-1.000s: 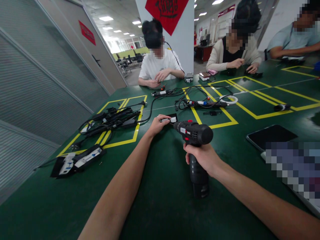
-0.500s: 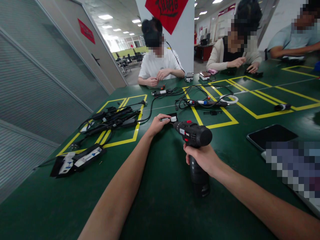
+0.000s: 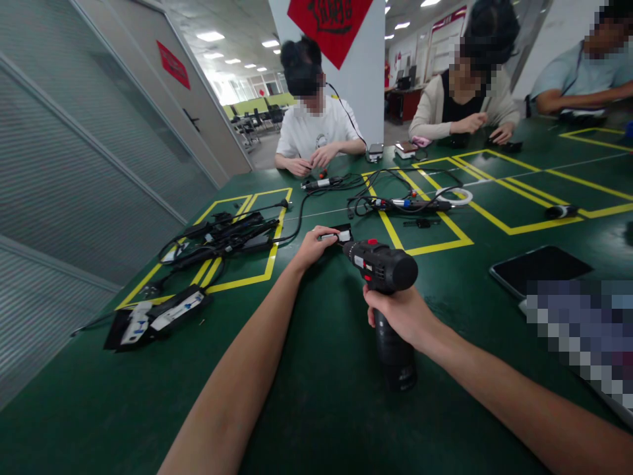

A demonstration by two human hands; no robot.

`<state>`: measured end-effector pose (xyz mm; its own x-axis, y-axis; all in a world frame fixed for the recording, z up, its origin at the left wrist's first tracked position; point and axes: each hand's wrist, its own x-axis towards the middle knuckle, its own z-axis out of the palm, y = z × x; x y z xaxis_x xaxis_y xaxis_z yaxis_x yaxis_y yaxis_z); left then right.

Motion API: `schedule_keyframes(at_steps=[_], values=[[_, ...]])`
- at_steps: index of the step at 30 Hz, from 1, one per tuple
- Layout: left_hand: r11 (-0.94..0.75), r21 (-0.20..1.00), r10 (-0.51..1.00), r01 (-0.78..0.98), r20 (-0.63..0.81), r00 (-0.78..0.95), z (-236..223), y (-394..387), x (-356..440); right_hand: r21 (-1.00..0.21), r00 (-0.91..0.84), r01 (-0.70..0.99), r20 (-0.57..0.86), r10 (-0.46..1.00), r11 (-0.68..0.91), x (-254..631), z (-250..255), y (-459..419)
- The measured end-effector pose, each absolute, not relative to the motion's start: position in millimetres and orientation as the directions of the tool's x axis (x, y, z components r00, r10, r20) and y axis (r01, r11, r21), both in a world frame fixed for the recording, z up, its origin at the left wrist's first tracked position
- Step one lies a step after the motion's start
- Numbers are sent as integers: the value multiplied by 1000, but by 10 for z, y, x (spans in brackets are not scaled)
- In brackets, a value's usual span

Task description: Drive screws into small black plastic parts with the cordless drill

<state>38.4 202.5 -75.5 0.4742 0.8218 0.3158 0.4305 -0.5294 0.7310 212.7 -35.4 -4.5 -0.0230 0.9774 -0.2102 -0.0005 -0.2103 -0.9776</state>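
Observation:
My right hand (image 3: 395, 313) is wrapped round the grip of a black cordless drill (image 3: 383, 264) with red buttons. Its chuck points forward and left, toward a small black part with a white piece (image 3: 345, 235) on the green table. My left hand (image 3: 315, 247) has its fingers closed on the left side of that small part and holds it against the tabletop. Whether the drill's tip touches the part is too small to tell.
Left of my arm lie a heap of black cables (image 3: 222, 237) and a black-and-white flat piece (image 3: 158, 316). Ahead is a corded tool (image 3: 410, 204) beside a white ring (image 3: 457, 196). A phone (image 3: 539, 270) lies at right. Several people sit across the green table (image 3: 316, 409).
My hands, the drill and the small part stay nearly in place. The view has shifted very slightly. Across the table, the person in white has moved their hands a little.

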Motion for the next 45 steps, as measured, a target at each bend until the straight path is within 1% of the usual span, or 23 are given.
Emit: schedule_keyframes(at_steps=[10,21,31,40,45], values=[[-539,726,818,427,332,469,-740,2005,391,-978,-14,-3,-209,978,-209,2130,14,-372],[-555,719,809,418,349,474,-761,2023,391,-966,0,-5,-258,966,-258,2110,43,-365],[-529,740,823,415,330,461,-746,2005,396,-970,5,26,-241,970,-241,2117,24,-361],[-534,743,821,404,340,459,-752,2002,396,-976,-7,14,-216,976,-216,2115,59,-376],[-537,741,818,403,340,464,-778,2020,392,-973,17,-3,-232,972,-232,2109,50,-370]])
